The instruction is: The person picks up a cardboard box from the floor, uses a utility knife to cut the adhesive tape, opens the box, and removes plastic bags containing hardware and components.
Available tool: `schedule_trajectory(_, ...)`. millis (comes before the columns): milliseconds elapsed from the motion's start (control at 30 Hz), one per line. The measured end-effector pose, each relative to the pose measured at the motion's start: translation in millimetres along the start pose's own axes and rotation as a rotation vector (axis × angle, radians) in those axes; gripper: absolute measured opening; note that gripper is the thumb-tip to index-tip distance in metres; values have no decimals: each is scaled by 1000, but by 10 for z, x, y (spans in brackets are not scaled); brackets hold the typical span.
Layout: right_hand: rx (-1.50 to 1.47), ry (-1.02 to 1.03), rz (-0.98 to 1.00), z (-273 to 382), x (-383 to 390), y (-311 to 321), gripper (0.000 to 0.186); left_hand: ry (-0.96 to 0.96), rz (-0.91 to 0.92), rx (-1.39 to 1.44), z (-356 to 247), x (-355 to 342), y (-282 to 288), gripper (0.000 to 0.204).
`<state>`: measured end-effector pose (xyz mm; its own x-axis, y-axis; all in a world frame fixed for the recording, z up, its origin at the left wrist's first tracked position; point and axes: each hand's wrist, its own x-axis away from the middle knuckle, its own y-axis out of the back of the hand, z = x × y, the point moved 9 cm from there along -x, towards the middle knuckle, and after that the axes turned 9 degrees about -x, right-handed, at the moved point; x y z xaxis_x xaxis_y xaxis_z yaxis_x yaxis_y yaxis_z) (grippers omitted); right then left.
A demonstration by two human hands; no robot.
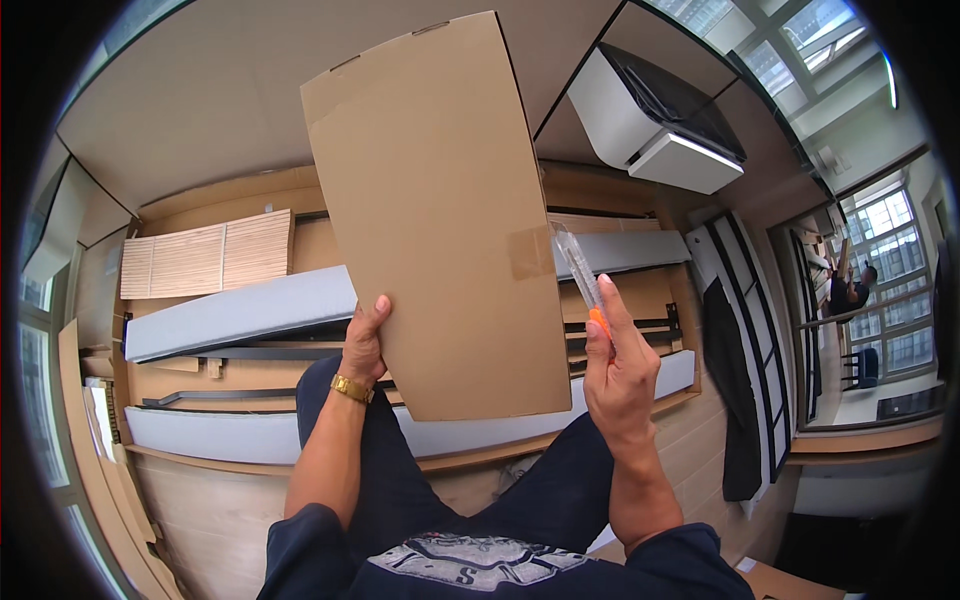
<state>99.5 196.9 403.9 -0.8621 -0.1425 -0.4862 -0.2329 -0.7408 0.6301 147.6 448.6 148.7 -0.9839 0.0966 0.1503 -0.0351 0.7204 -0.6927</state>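
A flat brown cardboard box (430,200) stands up in front of me, leaning slightly left. My left hand (364,340), with a gold watch at the wrist, grips its lower left edge, thumb on the near face. In my right hand (622,380) is a utility knife (577,262) with a clear body and an orange slider. Its tip points up at the box's right edge, beside a strip of brown tape (531,252); whether it touches the box I cannot tell. My right fingers are closed round the knife's lower end.
Behind the box lies a large open carton (225,458) with light grey padded rails (240,312), a bundle of wooden slats (205,252) and black metal bars (240,396). A black and white panel (745,350) lies at right. A white cabinet-like unit (640,120) stands far right.
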Motion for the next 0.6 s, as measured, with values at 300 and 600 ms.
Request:
schedule_trajectory(300,-7,16,19,2,-37,-89,44,-29,-49,4,-49,47,78,57)
schedule_trajectory(600,26,33,34,57,-28,-69,45,-43,-47,-5,-81,82,49,58)
